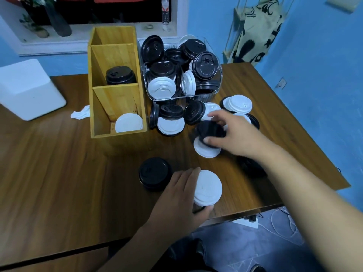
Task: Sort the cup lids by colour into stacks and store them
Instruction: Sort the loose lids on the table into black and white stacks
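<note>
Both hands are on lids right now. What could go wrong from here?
The white stack in the left hand is close to the table front edge; a slip could send it to the floor.
The right hand grips a black lid lying over a white lid, which may drag along.
The clear bin is heaped above its rim; a bump might spill lids.

Lid bin (pixel 214 91) right of organizer (pixel 117 61)

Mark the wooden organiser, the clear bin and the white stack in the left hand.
wooden organiser (pixel 117 97), head view, near divider panel.
clear bin (pixel 176 98), head view, front edge.
white stack (pixel 209 187), head view, top lid.
</note>
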`<state>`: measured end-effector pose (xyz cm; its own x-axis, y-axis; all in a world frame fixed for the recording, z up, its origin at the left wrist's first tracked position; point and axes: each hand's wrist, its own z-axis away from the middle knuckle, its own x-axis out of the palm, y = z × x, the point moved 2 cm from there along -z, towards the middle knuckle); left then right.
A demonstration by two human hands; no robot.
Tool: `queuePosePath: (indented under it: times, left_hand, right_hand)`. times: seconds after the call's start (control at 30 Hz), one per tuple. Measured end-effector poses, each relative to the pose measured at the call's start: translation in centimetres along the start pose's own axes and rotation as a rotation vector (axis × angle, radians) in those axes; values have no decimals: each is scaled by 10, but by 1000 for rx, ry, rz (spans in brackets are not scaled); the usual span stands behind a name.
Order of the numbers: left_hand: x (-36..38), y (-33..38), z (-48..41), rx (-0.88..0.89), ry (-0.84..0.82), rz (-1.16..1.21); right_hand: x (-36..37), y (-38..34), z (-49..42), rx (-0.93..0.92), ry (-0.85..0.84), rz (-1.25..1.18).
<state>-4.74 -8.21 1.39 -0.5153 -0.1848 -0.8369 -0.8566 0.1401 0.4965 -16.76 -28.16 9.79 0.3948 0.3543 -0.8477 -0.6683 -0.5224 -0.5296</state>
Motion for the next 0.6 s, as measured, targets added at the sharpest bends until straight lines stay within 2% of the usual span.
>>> queuePosePath:
  times: [0.03,0.1,0.17,0.27,0.37,0.43,0.53,0.6]
  left_hand:
    - [0,0,0,-2,1,3]
    - [0,0,0,-9,-2,7]
    - [0,-1,0,-13,-3,18]
    - [-1,-1,0,-33,-11,38]
    - [-1,-3,-1,-62,-19,50]
    - [-1,-4,-1,-79,-23,65]
    - [0,-6,-1,-99,-37,86]
    - [0,-7,-1,-94,-32,82]
  right_hand:
    - [-11,4,-2,19,61,-8]
    - [-29,16,-10,33,119,161]
    - [-36,29,-17,67,59,373]
    - [-30,36,-17,80,-82,560]
    - [-17,21,-8,-181,-94,577]
    - [-6,9,-6,-329,-179,529]
    - [12,-3,-8,-355,-399,600]
    - [19,-3,-12,-330,-469,640]
